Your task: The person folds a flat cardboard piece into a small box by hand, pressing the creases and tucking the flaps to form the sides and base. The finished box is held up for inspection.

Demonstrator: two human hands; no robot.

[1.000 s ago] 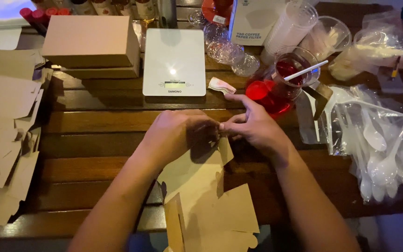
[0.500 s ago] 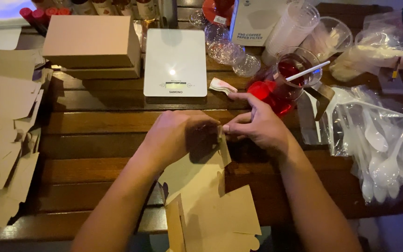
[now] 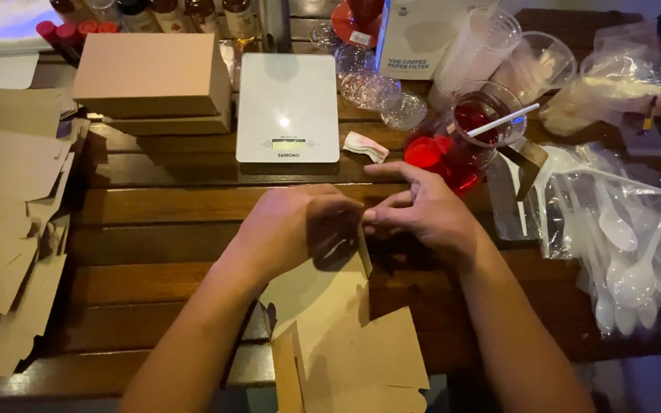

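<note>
A flat brown cardboard box blank (image 3: 346, 336) lies on the dark wooden table (image 3: 162, 229), its near flaps hanging toward me. My left hand (image 3: 292, 226) rests curled over the blank's far end, covering it. My right hand (image 3: 422, 210) pinches the blank's far right edge with thumb and fingers, just beside the left hand. The fold under my hands is hidden.
A white kitchen scale (image 3: 288, 107) stands beyond my hands, a closed brown box (image 3: 151, 76) to its left. Flat cardboard blanks (image 3: 9, 222) pile at the left edge. Bags of white plastic spoons (image 3: 621, 237), clear cups (image 3: 483, 46) and a glass of red liquid (image 3: 480, 126) crowd the right.
Both hands stayed on the blank's far end. The fingers shifted slightly, and the right hand's index finger now stretches out more toward the scale.
</note>
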